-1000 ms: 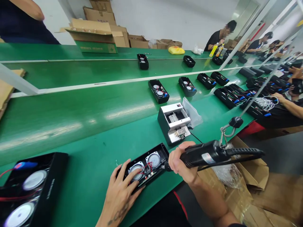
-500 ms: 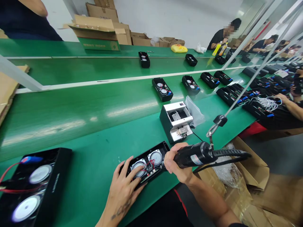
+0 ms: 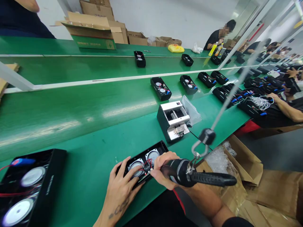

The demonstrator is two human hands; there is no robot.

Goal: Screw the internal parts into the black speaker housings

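Note:
A black speaker casing point(image 3: 163, 147) lies at a slant on the green bench before me, its open side up. Two round silver speakers point(image 3: 152, 154) and red wires show inside. My left hand point(image 3: 121, 183) grips the casing's near left end, thumb along the front wall and fingers reaching over the nearer speaker. In my right hand point(image 3: 163, 167) is a black electric screwdriver point(image 3: 181, 171), hung from a cord by a metal clip point(image 3: 199, 149). It leans over the front right part of the casing; its tip is hidden behind my fingers.
A white-and-black machine point(image 3: 174, 121) stands behind the casing beside a clear plastic bag point(image 3: 191, 110). Another speaker casing point(image 3: 50, 189) lies at the left. More casings point(image 3: 161, 89) sit on the green belt. Cardboard boxes point(image 3: 246, 160) are at the right; a co-worker's arm point(image 3: 284, 107) is beyond.
My right hand has moved left along the casing with the screwdriver, which now points more away from me. My left hand keeps its hold. The whole view has shifted slightly.

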